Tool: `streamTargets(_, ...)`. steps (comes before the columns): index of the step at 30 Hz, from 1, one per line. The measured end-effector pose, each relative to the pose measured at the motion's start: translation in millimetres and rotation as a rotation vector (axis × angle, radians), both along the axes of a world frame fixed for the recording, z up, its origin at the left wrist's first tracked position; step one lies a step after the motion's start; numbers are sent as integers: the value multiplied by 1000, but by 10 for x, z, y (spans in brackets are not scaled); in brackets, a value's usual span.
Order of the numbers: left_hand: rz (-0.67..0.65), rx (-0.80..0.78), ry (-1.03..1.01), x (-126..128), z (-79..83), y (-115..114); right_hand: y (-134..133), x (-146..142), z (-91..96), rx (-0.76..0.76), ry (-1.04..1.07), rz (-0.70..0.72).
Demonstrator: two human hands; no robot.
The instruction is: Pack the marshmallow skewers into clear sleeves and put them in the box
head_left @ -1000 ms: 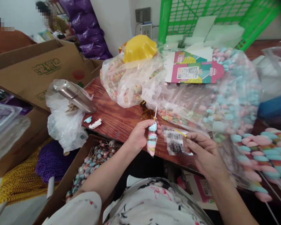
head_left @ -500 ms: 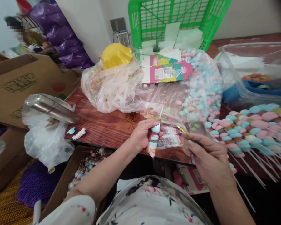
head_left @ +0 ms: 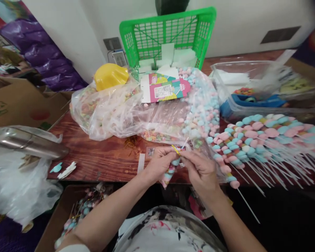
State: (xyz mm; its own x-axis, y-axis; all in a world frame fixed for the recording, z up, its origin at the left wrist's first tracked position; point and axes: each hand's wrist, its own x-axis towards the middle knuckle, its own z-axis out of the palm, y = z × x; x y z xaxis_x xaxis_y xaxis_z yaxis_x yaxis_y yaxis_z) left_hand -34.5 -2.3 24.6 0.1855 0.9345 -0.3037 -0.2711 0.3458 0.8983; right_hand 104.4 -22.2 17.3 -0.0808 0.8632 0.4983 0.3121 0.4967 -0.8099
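Note:
My left hand [head_left: 161,161] is closed around the neck of a wrapped marshmallow skewer [head_left: 169,174], whose pointed wrapper end hangs down below the fingers. Its white stick sticks up to the right between my hands. A yellow twist tie [head_left: 175,149] lies across the wrapper's neck, and my right hand [head_left: 201,171] pinches at its end with thumb and fingertips. Both hands touch at the neck. To the right a pile of unwrapped marshmallow skewers [head_left: 252,134] lies with sticks pointing toward me.
Behind my hands lie clear bags of candy [head_left: 107,115], a printed carton [head_left: 164,89] and a green basket [head_left: 168,21]. A clear plastic bin [head_left: 252,66] stands back right. On the left are a steel flask [head_left: 42,141] and a box of wrapped skewers [head_left: 81,210]. A person sits far left.
My right hand has brought the twist tie left to the wrapper's neck, and the two hands now meet there. The camera view has turned to the right.

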Motion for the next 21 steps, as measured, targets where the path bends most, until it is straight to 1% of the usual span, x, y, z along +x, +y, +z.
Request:
streamTargets(2, -25, 30, 45, 8, -11, -11, 22, 16, -40, 27, -80, 7)
streamTargets(4, -43, 31, 74, -10, -25, -19, 27, 40, -77, 20, -105, 36)
streamTargets(8, -76, -4, 68, -74, -43, -51, 30, 80, -96, -54, -79, 104)
streamTargets(13, -126, -35, 114, -100, -73, -119, 55, 102, -104, -156, -63, 118)
streamTargets(17, -68, 9, 146, -77, -125, -153, 50, 100, -128, -180, -129, 128)
streamTargets(19, -51, 17, 157, -69, -127, -155, 15, 78, -139, -140, -137, 67)
streamTargets(21, -28, 39, 172, -63, -104, -146, -41, 45, -152, -69, -96, -69)
